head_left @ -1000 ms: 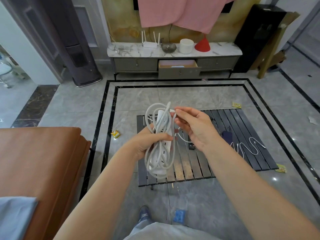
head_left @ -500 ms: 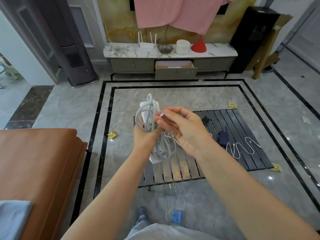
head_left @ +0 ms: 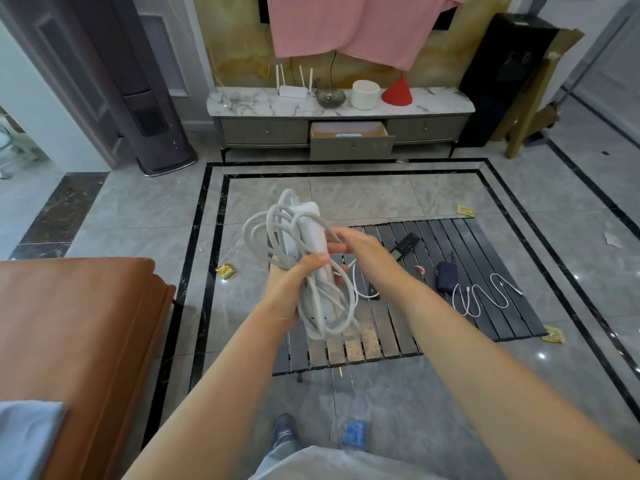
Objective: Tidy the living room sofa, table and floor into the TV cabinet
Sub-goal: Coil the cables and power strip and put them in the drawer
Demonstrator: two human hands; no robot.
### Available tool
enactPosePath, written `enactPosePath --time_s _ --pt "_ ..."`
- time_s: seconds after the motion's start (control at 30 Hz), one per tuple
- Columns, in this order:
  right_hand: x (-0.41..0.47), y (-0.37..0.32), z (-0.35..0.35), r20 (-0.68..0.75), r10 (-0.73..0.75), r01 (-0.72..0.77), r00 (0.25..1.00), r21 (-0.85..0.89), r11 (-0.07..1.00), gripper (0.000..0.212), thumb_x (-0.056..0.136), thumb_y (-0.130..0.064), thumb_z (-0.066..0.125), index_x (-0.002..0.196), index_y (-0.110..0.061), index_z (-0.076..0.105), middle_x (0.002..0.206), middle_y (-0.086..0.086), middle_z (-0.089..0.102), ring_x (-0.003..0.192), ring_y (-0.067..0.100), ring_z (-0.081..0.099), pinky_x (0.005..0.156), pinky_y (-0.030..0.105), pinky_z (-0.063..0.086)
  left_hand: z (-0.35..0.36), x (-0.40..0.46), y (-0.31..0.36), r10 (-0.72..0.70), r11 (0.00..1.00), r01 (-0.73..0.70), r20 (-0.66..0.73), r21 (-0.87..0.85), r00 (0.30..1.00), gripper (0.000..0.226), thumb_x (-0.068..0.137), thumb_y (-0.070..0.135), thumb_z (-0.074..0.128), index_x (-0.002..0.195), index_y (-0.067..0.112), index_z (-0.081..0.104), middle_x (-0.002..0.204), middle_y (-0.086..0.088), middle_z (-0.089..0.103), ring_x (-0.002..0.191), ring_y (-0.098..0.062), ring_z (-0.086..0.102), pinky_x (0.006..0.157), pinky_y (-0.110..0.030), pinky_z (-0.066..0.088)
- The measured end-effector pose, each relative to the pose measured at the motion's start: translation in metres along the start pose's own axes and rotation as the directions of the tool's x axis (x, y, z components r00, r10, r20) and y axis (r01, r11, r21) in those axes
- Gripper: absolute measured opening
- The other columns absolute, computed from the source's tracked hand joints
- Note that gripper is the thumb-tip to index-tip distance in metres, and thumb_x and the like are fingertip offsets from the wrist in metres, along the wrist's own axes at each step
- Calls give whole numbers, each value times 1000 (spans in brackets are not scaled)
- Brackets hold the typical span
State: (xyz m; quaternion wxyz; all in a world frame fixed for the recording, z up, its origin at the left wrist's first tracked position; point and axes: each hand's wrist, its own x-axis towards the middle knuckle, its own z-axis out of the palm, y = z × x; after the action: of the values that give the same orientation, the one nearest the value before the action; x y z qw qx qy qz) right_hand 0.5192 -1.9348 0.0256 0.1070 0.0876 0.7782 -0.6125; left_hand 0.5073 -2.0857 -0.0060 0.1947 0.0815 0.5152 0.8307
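White cord loops hang loose around a white power strip, which the left hand grips about its middle, thumb curled over the front and fingers wrapped behind. The right hand sits just to the right of the strip's upper half, fingers curled against it and pinching a strand of the cord. Both hands hold the bundle in the air above the near left part of the dark slatted worktop. Right of the hands on the slats lie a black phone-like device, a navy power bank and a white charging cable snaking toward the worktop's right edge; a second white cable curls just below the right hand. Beyond the hands, a broad stretch of grey tiled floor with black border lines lies between the worktop's far edge and the TV cabinet, whose middle drawer is pulled out. Yellow wrappers lie on the floor: one left of the hands near the border line, one off the worktop's far right corner, one off its near right corner. Left of the left forearm, the brown sofa ends in a rounded edge close to the worktop's left side, leaving a narrow strip of floor. Below the arms, a blue shoe and a blue scrap rest on the tiles.
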Motion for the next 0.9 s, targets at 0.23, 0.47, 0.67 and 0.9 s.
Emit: enactPosePath --time_s 0.23,0.47,0.67,0.9 --pt "0 34 2 -56 -31 33 998 48 998 24 97 -34 59 109 -19 74 96 9 72 84 13 64 83 28 52 -17 6 -4 -155 979 147 -46 -138 987 67 64 31 75 119 -5 63 90 -18 69 76 -26 68 65 -34 57" --pt "-10 29 7 -291 -206 198 934 -58 979 27 98 -22 60 119 -34 71 79 -14 58 64 0 50 63 15 43 -25 12 -13 -270 962 251 -264 -105 926 36 83 22 72 114 4 72 95 -17 71 71 -25 68 64 -35 57" --pt "-20 35 36 -236 -266 239 935 -134 962 25 98 -21 59 118 -27 71 86 -3 52 74 4 54 72 18 48 -15 16 -15 -196 975 220 -345 31 918 40 73 27 86 101 6 67 85 -12 70 78 -26 70 75 -40 60" --pt "-29 31 34 -16 -264 256 965 -189 948 26 96 -15 61 118 -22 73 97 -8 55 93 -1 57 89 13 44 -19 16 -15 -228 967 253 -409 9 884 25 75 15 83 91 3 69 75 -11 70 74 -28 70 72 -39 60"
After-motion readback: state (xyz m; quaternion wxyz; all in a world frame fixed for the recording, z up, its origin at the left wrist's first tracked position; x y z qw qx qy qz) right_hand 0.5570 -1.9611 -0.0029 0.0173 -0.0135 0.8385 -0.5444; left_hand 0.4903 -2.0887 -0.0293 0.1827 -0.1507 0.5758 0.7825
